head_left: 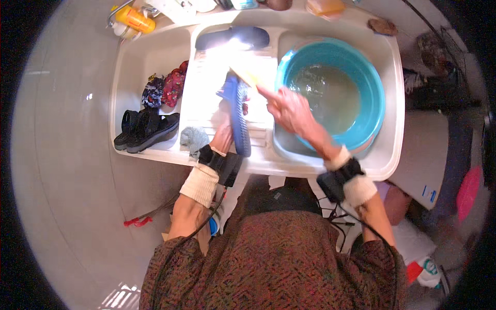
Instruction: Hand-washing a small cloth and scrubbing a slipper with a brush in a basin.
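A dark blue slide sandal is tipped on its edge over the white ribbed washboard in the middle of the sink. My left hand is on its left side with the fingers tucked into the sandal, partly hidden. In my closed right hand is a pale yellowish scrubbing brush, its far end by the sandal's tip and washed out by glare. One finger stretches along the brush. The matching blue sandal lies at the board's back edge. A grey wet cloth sits beside my left wrist.
A turquoise basin of cloudy water fills the right bowl. The left bowl holds black sandals and patterned cloths. Along the back ledge are a yellow bottle, other containers and a brown lump. Cables hang from both wrists.
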